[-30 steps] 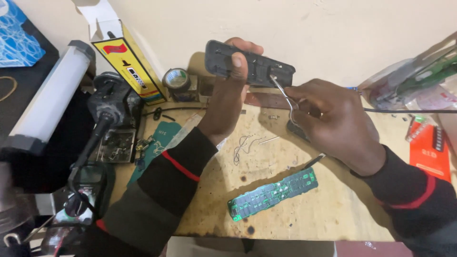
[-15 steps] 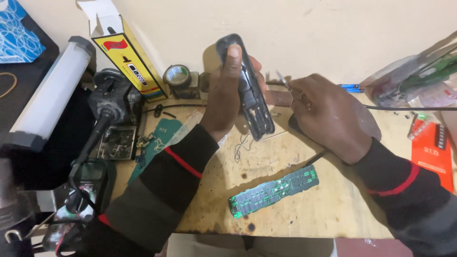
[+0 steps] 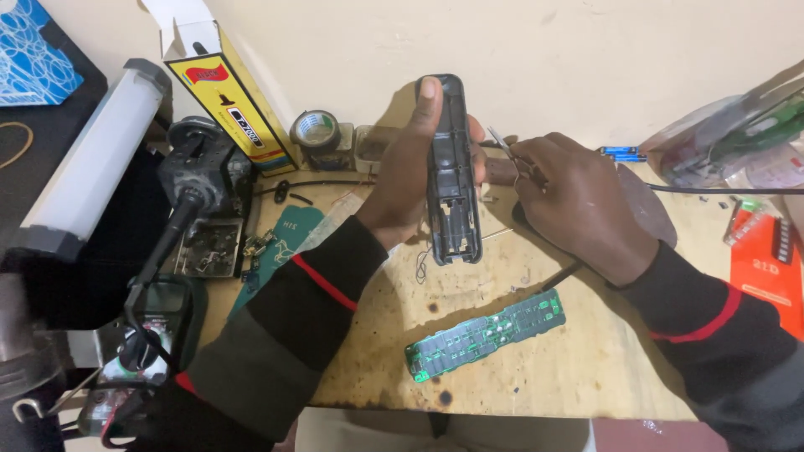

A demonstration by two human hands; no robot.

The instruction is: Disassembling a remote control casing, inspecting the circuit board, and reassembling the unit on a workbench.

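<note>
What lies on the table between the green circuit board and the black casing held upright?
Head view: only bare wood of the table separates the green circuit board and the black casing, with thin wire just left.

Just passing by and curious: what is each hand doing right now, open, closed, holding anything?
Left hand: closed around a dark remote-control casing, held upright.
Right hand: closed on thin metal tweezers, tips near the casing.

Tall yellow box (image 3: pixel 228 100) back left; orange packet (image 3: pixel 766 272) right.

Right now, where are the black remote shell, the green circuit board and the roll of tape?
black remote shell (image 3: pixel 453 184), head view, middle of its open inside.
green circuit board (image 3: pixel 486 335), head view, centre of its face.
roll of tape (image 3: pixel 316 130), head view, its top rim.
</note>
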